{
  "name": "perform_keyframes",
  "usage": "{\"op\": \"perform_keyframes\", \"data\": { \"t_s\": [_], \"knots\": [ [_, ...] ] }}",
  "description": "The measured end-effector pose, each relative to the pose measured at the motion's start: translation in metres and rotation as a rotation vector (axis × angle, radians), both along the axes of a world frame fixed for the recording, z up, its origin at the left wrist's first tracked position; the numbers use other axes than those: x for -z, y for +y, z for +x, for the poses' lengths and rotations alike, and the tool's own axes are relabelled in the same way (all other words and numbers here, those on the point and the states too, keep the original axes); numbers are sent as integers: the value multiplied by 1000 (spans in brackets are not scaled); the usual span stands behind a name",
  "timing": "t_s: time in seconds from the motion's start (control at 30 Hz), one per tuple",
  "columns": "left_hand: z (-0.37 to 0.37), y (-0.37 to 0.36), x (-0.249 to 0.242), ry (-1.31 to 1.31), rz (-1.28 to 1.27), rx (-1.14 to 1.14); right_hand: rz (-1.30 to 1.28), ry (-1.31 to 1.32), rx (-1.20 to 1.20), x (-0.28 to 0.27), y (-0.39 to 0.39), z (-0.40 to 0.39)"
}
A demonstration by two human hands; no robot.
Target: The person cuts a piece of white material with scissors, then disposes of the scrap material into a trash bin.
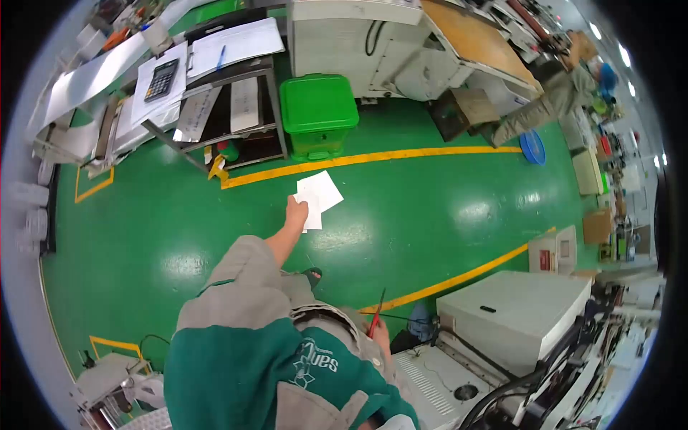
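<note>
White sheets of paper are gripped in my left hand, which is stretched out over the green floor, a little below the green bin. The sheets overlap and fan apart at different angles. Low in the view, near my waist, my right hand is closed round a tool with red handles. Its thin dark tip points up and away from me; the exact kind of tool is too small to tell.
A lidded green bin stands beside a metal rack bearing papers and a calculator. At the lower right is a white machine cabinet. Another person is at the upper right, near a blue basin.
</note>
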State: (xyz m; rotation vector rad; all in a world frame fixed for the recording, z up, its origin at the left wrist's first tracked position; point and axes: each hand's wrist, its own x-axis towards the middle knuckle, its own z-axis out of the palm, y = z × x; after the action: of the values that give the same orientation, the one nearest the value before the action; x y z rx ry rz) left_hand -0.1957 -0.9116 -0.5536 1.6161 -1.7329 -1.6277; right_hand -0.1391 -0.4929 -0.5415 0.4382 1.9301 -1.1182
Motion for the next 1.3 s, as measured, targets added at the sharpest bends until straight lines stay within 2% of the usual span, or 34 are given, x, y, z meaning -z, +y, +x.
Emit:
{"op": "perform_keyframes", "data": {
  "t_s": [0.03, 0.07, 0.1, 0.17, 0.33, 0.4, 0.5, 0.6, 0.67, 0.8, 0.87, 0.93, 0.97, 1.0, 1.07, 1.13, 1.2, 1.27, 1.3],
  "knots": [
    [4, -14, -3, 6, -1, -33, -83, -114, 80, -13, -30, -28],
    [7, -30, -1, 15, -3, -64, -136, -95, 123, -10, -63, -55],
    [9, -48, 29, 109, 1, -97, -164, -95, 20, -11, -92, -86],
    [12, -68, 33, 100, 15, -109, -117, -9, -139, -20, -164, -145],
    [12, -107, 66, 170, 75, -46, -166, 1, -272, 42, -322, -270],
    [6, -117, 62, -23, 111, 7, -207, -60, -287, 83, -382, -318],
    [-2, -129, 102, -57, 163, -36, -163, -118, -289, 154, -455, -368],
    [-20, -137, 125, -138, 245, -97, -143, -128, -230, 199, -495, -394],
    [-38, -143, 126, -26, 245, -162, -340, -255, -11, 206, -507, -405],
    [-69, -155, 152, 45, 165, -279, -411, -153, -64, 181, -480, -392],
    [-85, -169, 147, -100, 182, -67, -382, -112, -79, 162, -472, -391],
    [-109, -185, 139, -135, 207, -11, -355, -67, -81, 149, -473, -398],
    [-123, -189, 139, -171, 230, 59, -438, -32, -95, 145, -472, -405],
    [-136, -195, 144, -163, 237, 47, -523, 2, -111, 141, -472, -412],
    [-159, -206, 156, 58, 132, 35, -518, 53, -146, 105, -496, -427],
    [-200, -232, 117, 223, 311, -186, -441, 83, -205, 72, -520, -444],
    [-233, -253, 142, 268, 342, -310, -468, 100, -229, 55, -535, -456],
    [-263, -283, 144, 336, 253, -264, -480, 130, -243, 41, -549, -463],
    [-278, -297, 156, 231, 54, -242, -486, 129, -253, 38, -552, -464]
  ]
}}
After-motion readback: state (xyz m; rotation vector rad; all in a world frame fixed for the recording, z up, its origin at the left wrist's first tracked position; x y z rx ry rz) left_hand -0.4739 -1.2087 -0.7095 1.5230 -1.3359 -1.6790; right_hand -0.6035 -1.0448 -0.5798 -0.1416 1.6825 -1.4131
